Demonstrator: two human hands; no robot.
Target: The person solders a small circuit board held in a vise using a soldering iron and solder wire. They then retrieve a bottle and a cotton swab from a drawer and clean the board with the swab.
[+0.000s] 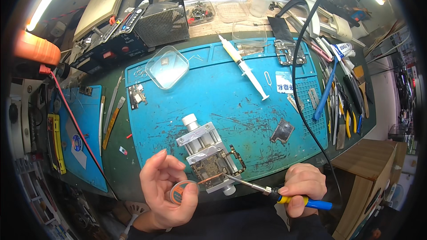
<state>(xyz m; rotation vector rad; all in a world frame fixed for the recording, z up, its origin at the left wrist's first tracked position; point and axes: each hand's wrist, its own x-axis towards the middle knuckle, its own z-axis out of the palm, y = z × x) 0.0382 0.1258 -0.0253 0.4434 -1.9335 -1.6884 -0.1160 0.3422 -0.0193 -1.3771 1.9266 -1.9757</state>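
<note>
My left hand point(165, 195) pinches a small round spool of desoldering braid point(177, 193) between thumb and fingers. From the spool a strip of copper braid point(210, 179) runs over the lower part of a phone circuit board point(208, 167). The board is clamped in a metal holder point(199, 138) near the front of the blue mat point(178, 102). My right hand point(306, 186) grips a soldering iron point(318, 204) by its blue and yellow handle. Its tip points left and meets the braid's end on the board; whether they touch is hard to tell.
A black cable point(299, 93) hangs across the right side. A syringe point(240, 64) and a clear dish point(155, 69) lie farther back on the mat. A dark metal plate point(282, 131) is right of the holder. Tweezers and pliers point(348, 122) crowd the right edge.
</note>
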